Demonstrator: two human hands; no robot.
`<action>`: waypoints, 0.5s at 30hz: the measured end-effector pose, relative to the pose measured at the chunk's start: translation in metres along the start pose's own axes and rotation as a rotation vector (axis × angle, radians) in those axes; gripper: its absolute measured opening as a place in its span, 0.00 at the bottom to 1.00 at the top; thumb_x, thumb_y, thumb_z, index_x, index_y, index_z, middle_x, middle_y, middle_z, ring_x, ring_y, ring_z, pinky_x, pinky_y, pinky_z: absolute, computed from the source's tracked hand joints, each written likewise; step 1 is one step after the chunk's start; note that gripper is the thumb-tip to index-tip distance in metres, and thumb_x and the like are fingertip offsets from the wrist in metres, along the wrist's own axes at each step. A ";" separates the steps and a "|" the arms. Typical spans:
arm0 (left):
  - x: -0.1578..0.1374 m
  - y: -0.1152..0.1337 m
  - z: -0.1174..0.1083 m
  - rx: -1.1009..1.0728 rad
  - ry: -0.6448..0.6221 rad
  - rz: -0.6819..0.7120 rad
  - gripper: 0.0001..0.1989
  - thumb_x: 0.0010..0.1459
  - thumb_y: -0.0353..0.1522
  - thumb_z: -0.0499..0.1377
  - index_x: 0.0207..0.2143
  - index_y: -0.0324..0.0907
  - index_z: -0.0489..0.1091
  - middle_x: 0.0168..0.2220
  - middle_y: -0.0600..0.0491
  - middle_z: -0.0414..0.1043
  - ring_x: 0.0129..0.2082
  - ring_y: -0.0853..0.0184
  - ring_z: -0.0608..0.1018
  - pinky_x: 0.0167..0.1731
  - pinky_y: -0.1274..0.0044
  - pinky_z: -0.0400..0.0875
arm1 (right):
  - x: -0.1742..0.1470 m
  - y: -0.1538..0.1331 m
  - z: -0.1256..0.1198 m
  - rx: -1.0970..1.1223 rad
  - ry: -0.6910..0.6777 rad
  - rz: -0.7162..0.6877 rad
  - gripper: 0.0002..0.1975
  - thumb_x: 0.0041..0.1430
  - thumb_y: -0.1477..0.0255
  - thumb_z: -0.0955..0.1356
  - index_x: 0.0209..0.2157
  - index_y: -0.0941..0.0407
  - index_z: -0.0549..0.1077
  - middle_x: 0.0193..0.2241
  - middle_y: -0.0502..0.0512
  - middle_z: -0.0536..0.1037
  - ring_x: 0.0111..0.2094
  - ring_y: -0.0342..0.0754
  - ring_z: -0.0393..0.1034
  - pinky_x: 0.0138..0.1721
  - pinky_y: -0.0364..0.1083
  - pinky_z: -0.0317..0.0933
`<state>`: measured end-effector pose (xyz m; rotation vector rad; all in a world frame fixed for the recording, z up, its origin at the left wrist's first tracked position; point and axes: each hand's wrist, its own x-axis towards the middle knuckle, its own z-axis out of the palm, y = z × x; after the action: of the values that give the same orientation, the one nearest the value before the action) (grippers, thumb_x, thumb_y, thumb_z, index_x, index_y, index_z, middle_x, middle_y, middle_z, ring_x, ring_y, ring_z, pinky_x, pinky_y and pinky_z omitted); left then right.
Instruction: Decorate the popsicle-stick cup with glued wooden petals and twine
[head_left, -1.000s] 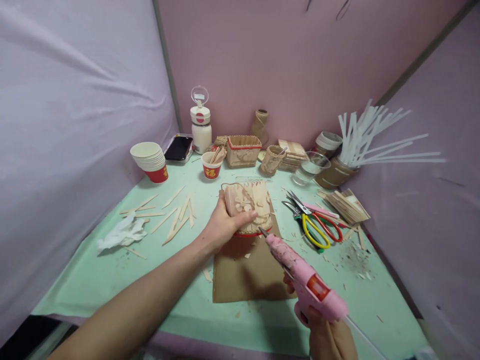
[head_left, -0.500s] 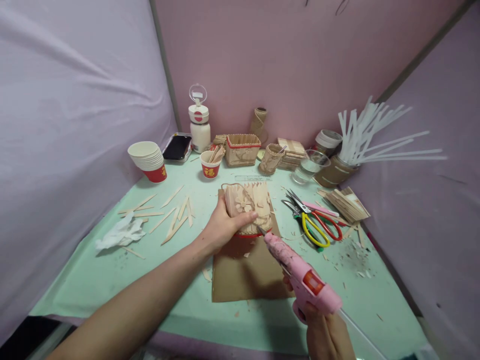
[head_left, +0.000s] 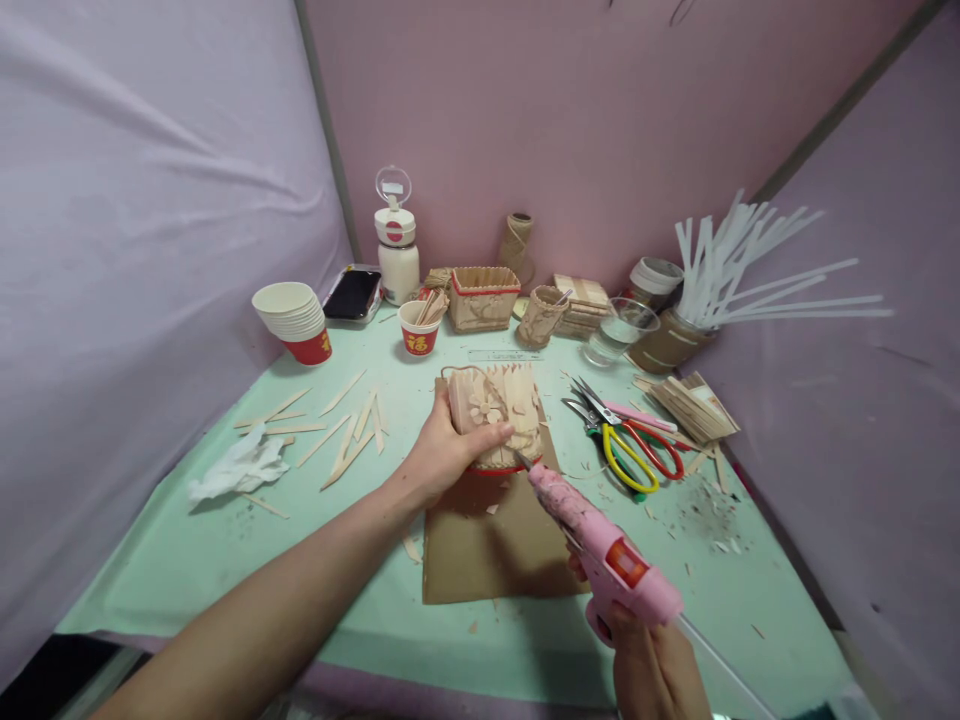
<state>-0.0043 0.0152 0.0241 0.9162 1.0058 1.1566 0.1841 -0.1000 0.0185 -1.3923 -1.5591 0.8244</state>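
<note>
Since a second ago the pink glue gun (head_left: 604, 535) has edged slightly to the left, its nozzle now a little further in at the low edge of the wooden piece (head_left: 519, 395); the piece itself and the left hand (head_left: 459, 440) have hardly shifted.

The left hand grips the wooden piece from its left side, thumb laid across the front, the other fingers mostly hidden. The piece is over the far part of a brown cardboard sheet (head_left: 480, 560) on the green-covered bench (head_left: 360, 600) — jagged upper rim, a flower on its front, a red band along the bottom. The right hand (head_left: 652, 650) is closed around the glue gun's handle, and a translucent stick trails from the gun's rear. The nozzle points at the piece just beside the left thumb; whether it touches cannot be told.

Right of the cardboard lie scissors (head_left: 607, 414) with one yellow and one red handle, partly over green-handled shears (head_left: 581, 412). Near them rests a bundle of flat wooden strips (head_left: 690, 408). Loose slivers of wood (head_left: 349, 462) and a crumpled white tissue (head_left: 238, 468) lie to the left. Along the back stand a rectangular wooden basket (head_left: 484, 312) with red trim, a small round wooden holder (head_left: 538, 320) and a white bottle (head_left: 399, 270).
</note>
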 end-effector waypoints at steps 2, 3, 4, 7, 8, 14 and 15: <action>0.000 0.000 0.000 -0.003 -0.001 -0.001 0.34 0.43 0.38 0.72 0.49 0.42 0.62 0.48 0.46 0.75 0.48 0.56 0.78 0.47 0.66 0.74 | -0.006 -0.006 -0.001 0.015 -0.017 0.019 0.31 0.61 0.50 0.57 0.56 0.50 0.72 0.49 0.61 0.78 0.53 0.64 0.71 0.44 0.55 0.71; 0.000 0.000 0.000 -0.004 -0.001 0.000 0.34 0.42 0.38 0.72 0.50 0.43 0.62 0.48 0.46 0.75 0.48 0.56 0.78 0.47 0.66 0.74 | -0.007 -0.007 -0.001 0.024 -0.024 0.028 0.31 0.60 0.50 0.57 0.57 0.49 0.72 0.49 0.61 0.77 0.53 0.65 0.71 0.44 0.56 0.71; 0.000 0.000 0.000 -0.005 -0.001 0.001 0.34 0.42 0.37 0.72 0.50 0.43 0.62 0.48 0.46 0.75 0.48 0.56 0.78 0.48 0.65 0.74 | -0.007 -0.008 -0.001 0.028 -0.026 0.036 0.30 0.60 0.49 0.57 0.57 0.48 0.72 0.50 0.60 0.77 0.53 0.65 0.71 0.44 0.56 0.71; 0.000 -0.001 0.000 -0.005 0.004 -0.005 0.35 0.42 0.37 0.73 0.50 0.43 0.61 0.49 0.46 0.75 0.48 0.56 0.78 0.49 0.64 0.73 | -0.003 -0.006 -0.002 0.033 -0.025 0.051 0.30 0.58 0.49 0.59 0.56 0.47 0.73 0.50 0.59 0.77 0.52 0.66 0.72 0.43 0.57 0.72; 0.000 -0.001 0.000 -0.004 0.007 -0.007 0.35 0.42 0.37 0.73 0.50 0.43 0.61 0.49 0.46 0.75 0.49 0.56 0.78 0.49 0.64 0.73 | -0.002 -0.006 -0.002 0.031 -0.022 0.051 0.30 0.57 0.49 0.59 0.55 0.46 0.73 0.50 0.59 0.77 0.52 0.66 0.72 0.43 0.57 0.72; 0.000 -0.001 0.001 -0.005 -0.002 0.009 0.35 0.42 0.38 0.73 0.50 0.42 0.62 0.49 0.46 0.75 0.49 0.56 0.78 0.49 0.65 0.73 | -0.005 -0.004 -0.002 -0.035 0.017 0.048 0.32 0.54 0.46 0.61 0.56 0.46 0.72 0.49 0.59 0.78 0.51 0.66 0.72 0.42 0.55 0.72; 0.000 0.000 0.001 -0.006 -0.002 0.005 0.35 0.42 0.38 0.73 0.50 0.42 0.62 0.49 0.46 0.75 0.49 0.56 0.78 0.49 0.65 0.74 | -0.006 -0.004 -0.001 -0.057 0.028 0.044 0.33 0.55 0.45 0.60 0.57 0.46 0.71 0.49 0.58 0.77 0.52 0.65 0.71 0.43 0.55 0.72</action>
<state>-0.0035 0.0152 0.0240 0.9150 0.9983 1.1621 0.1831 -0.1068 0.0216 -1.4778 -1.5459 0.7891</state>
